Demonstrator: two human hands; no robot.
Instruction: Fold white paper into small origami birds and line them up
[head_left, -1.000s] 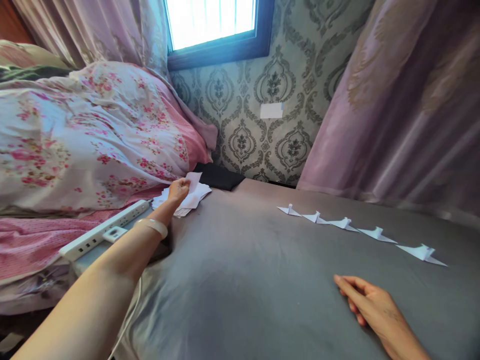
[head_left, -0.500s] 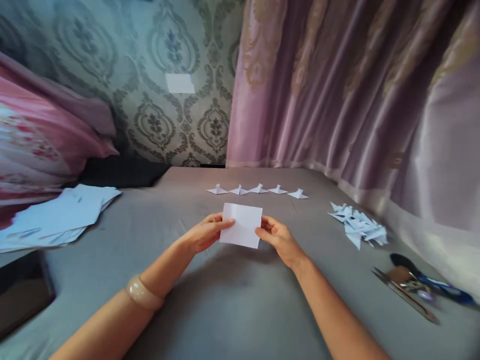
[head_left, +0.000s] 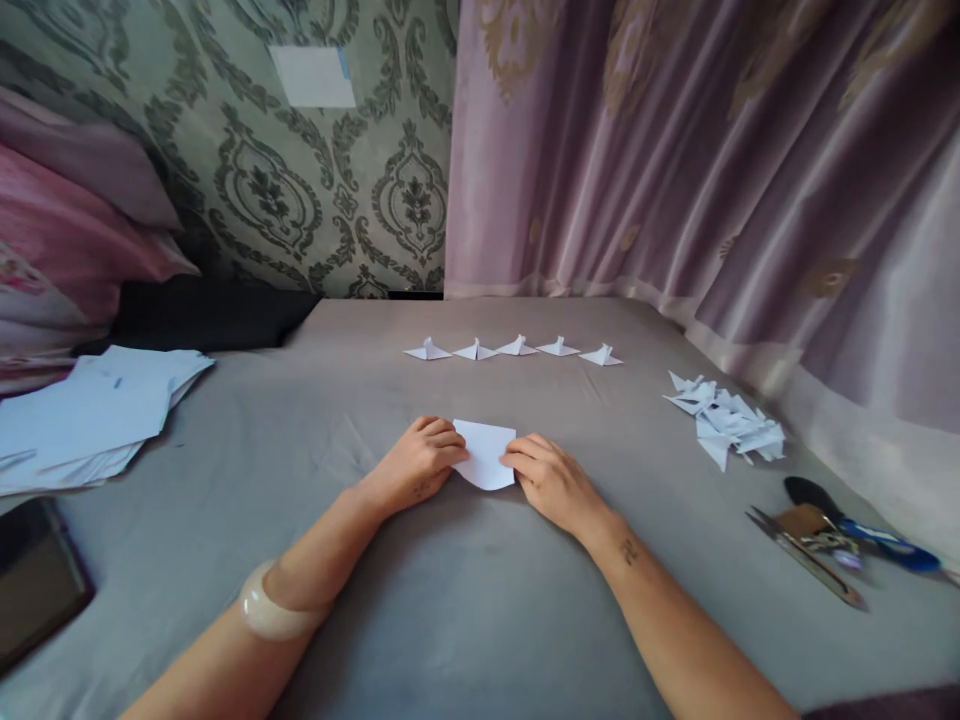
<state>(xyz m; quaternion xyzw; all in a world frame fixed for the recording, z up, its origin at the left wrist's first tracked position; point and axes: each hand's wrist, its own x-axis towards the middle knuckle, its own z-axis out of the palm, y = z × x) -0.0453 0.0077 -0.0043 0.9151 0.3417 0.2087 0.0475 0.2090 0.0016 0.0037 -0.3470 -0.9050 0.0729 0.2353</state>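
Note:
A small white sheet of paper is held between my two hands, low over the grey cloth surface. Its near edge bows in a curve. My left hand pinches the left side of the sheet, with the fingertips curled over it. On the opposite side my right hand grips the right edge between thumb and fingers. The thumbs are partly hidden by the fingers. Beyond the hands, several folded paper shapes with pointed ends stand in a row.
To the right lies a pile of folded paper pieces. Nearer are a pointed blade-like tool and a blue-and-black handled tool. At left, a stack of paper sheets lies behind a dark tablet-like device.
My hands have turned over, backs now upward, and the sheet has gone from tilted up to lying lower, its near edge now curved. The camera view has tipped downward.

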